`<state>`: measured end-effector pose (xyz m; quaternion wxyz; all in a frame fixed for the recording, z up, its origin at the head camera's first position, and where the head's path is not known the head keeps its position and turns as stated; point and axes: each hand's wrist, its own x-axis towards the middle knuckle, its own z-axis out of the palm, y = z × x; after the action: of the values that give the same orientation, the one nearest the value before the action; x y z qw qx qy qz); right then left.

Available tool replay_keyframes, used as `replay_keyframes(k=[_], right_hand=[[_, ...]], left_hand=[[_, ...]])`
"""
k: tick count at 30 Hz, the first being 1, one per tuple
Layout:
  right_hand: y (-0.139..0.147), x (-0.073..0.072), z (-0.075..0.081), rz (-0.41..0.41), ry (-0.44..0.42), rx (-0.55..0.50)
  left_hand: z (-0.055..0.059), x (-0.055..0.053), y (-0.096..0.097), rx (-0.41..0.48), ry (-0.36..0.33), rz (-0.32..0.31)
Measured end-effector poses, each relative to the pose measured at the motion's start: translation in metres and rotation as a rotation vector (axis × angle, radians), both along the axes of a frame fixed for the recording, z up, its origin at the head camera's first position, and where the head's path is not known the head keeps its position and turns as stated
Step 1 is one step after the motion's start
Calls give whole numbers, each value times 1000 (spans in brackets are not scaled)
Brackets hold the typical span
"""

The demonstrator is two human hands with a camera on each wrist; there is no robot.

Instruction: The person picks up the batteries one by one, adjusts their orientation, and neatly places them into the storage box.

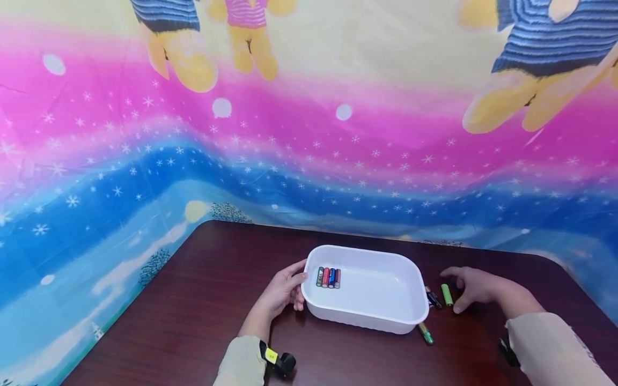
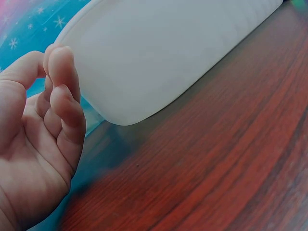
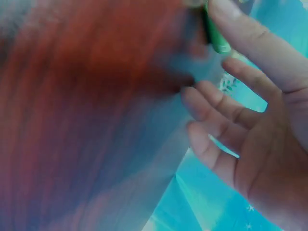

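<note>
A white plastic tray point(image 1: 367, 316) sits on the table, with several AA-size batteries point(image 1: 329, 277) lined up side by side at its left end. My left hand point(image 1: 285, 287) holds the tray's left rim, the thumb at the edge; the left wrist view shows the other fingers curled beside the tray wall point(image 2: 144, 62). Right of the tray, my right hand point(image 1: 475, 289) reaches over a bright green battery point(image 1: 447, 295), thumb and forefinger spread around it. In the right wrist view the green battery point(image 3: 219, 36) appears near the thumb; contact is unclear.
Dark batteries point(image 1: 433, 297) lie close to the tray's right side. A green-and-gold battery point(image 1: 426, 333) lies by its front right corner. The dark wooden table point(image 1: 193, 321) backs onto a colourful cloth point(image 1: 309, 134) with snowflakes and bears.
</note>
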<state>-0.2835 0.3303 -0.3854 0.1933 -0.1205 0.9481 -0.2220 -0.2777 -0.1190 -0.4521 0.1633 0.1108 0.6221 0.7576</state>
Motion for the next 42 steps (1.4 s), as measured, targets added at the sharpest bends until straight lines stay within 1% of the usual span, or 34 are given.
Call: replay_keyframes(k=[3,6,9,12,17,22,26,29,31,33,38,40,42], right_hand=[[-5,-3,-4,34,46,44],[-8,-5,-7,44,66,65],[-9,-5,-8,39,64,64],[-10,-5,-7,34,61,40],[-11,-3,-5,16,44,12],[-15,-2,-3,15,18,33],[-17,-4,-4,23,39,56],[-16,-5,-3,10,56,63],[-15,-6,-2,-14,47,29],[-12,-7,0,-55,29,-34],[-4,-8,2,-180,-3,-261],[-3,-8,4,-222,4,-309],[-3,-9,5,-263,15,-326]], left_hand=[[1,1,-1,-3,-6,0],[2,2,-1,-7,-9,-3],[2,2,-1,-5,2,-14],[2,2,-1,-2,7,-19],[3,2,0,3,-3,-16],[2,1,-1,1,-6,-8],[2,1,0,4,-8,-4],[2,2,0,5,-9,-6],[2,1,0,7,-9,-4],[1,1,1,8,-10,-4],[1,0,0,14,-11,-6],[1,0,0,14,-11,-8],[1,0,0,13,-11,-13]])
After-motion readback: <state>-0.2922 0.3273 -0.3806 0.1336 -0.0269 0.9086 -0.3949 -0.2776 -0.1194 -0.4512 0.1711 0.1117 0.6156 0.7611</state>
